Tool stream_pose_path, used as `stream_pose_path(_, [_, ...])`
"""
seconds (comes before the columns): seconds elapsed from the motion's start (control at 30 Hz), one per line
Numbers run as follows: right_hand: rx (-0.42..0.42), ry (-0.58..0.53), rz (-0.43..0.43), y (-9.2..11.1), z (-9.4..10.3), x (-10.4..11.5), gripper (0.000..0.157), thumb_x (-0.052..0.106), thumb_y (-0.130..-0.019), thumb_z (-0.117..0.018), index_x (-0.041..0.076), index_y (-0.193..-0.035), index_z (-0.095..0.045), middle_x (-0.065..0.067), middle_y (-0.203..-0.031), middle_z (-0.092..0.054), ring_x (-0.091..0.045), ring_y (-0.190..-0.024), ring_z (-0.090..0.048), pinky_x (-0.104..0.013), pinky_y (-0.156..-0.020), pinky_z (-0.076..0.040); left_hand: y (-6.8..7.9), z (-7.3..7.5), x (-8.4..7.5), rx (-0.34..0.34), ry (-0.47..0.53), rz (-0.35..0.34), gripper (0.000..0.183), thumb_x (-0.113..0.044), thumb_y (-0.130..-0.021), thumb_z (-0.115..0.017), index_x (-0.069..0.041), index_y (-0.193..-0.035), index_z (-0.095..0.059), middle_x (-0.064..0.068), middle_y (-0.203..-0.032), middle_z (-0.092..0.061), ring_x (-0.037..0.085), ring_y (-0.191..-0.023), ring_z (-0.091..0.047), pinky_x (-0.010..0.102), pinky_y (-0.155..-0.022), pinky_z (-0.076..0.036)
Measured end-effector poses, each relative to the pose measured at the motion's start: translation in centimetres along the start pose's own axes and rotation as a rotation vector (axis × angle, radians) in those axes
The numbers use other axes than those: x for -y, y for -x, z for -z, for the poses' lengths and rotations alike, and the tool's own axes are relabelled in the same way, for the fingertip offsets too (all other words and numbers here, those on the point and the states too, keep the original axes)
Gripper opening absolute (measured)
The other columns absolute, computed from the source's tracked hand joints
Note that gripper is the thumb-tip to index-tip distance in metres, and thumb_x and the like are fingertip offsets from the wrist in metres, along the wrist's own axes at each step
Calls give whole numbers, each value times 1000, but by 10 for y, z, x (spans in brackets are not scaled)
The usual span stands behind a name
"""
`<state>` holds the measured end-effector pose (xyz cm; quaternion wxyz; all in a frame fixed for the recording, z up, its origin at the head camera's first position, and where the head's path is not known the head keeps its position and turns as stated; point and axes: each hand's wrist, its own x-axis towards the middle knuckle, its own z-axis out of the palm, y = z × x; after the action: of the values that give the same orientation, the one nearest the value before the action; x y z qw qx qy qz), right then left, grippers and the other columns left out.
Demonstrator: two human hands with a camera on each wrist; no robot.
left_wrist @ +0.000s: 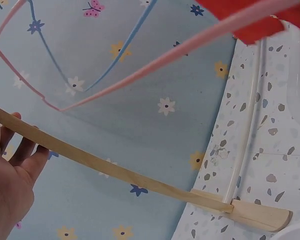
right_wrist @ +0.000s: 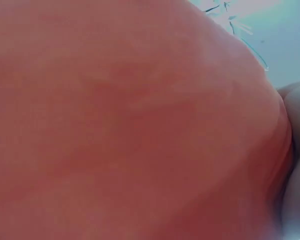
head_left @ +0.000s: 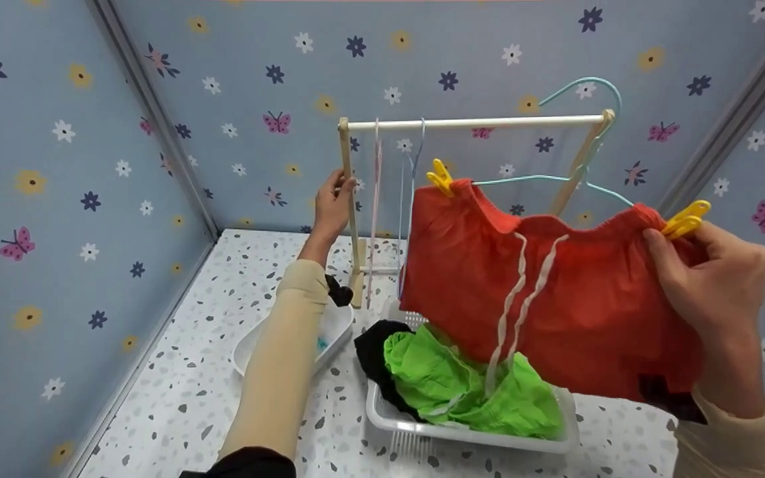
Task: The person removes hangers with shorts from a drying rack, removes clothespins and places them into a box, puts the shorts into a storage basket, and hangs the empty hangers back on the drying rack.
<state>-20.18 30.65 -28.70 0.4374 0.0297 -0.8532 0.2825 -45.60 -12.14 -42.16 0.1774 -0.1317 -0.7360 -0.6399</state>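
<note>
My left hand (head_left: pixel 332 207) grips the left wooden post (head_left: pixel 348 156) of a small clothes rack; in the left wrist view its fingers (left_wrist: pixel 36 162) curl round the post. My right hand (head_left: pixel 721 282) pinches red shorts (head_left: pixel 595 312) at the right end of the waistband, beside a yellow clothespin (head_left: pixel 686 220). Another yellow clothespin (head_left: pixel 440 178) fastens the left end. The shorts, with white drawstrings, hang from a light teal hanger (head_left: pixel 535 177), whose hook rises near the rack's right end. Whether the hook touches the rail (head_left: pixel 475 123) cannot be told. Red cloth fills most of the right wrist view.
A pink hanger (head_left: pixel 376 199) and a blue hanger (head_left: pixel 416 159) hang on the rail's left part. Below the shorts stands a white basket (head_left: pixel 475 435) with bright green clothing (head_left: pixel 435 368) and black cloth (head_left: pixel 379 352). A white tray (head_left: pixel 246 348) is partly behind my left forearm.
</note>
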Motion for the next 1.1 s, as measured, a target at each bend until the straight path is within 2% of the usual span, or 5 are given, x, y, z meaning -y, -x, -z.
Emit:
stream_pose_path(0.13, [20,-86,13,5,0,0,21,19,-73,-72,1,-82,-68,-6,-71,-59,3,-53,-46,-5,-54,-38,7,-3,-16,13,-3,4,35,-28,-91,-45,-16,-124,-48,9,-109,-50,28,-100,-47,42,-81,-41])
stream_pose_path(0.4, [79,-273,72,12,-7,11,10,5,-70,-73,-2,-72,-66,-1,-62,-57,-4,-47,-46,-10,-47,-39,1,-1,-16,26,3,18,36,-27,-91,-47,-15,-125,-48,9,-109,-51,23,-97,-49,42,-82,-41])
stream_pose_path(0.63, [190,-346,-41,26,-20,-3,9,5,-72,-71,1,-79,-68,-4,-68,-60,-10,-53,-54,-14,-53,-45,-5,18,-11,119,-43,183,43,-37,-88,-48,-23,-129,-43,4,-116,-47,21,-103,-49,42,-81,-44])
stream_pose_path(0.87, [210,-356,-30,40,-27,-21,8,5,-70,-73,5,-74,-66,-4,-68,-58,-11,-53,-51,-14,-51,-45,24,54,-33,178,-159,269,34,-29,-92,-47,-13,-122,-48,8,-115,-45,23,-98,-50,39,-81,-42])
stream_pose_path(1.1, [211,-419,12,46,-24,-18,11,-2,-67,-73,2,-73,-65,-8,-68,-58,-12,-54,-51,-14,-52,-44,78,80,-80,212,-194,131,28,-26,-92,-47,-11,-114,-54,6,-112,-50,21,-97,-50,39,-80,-40])
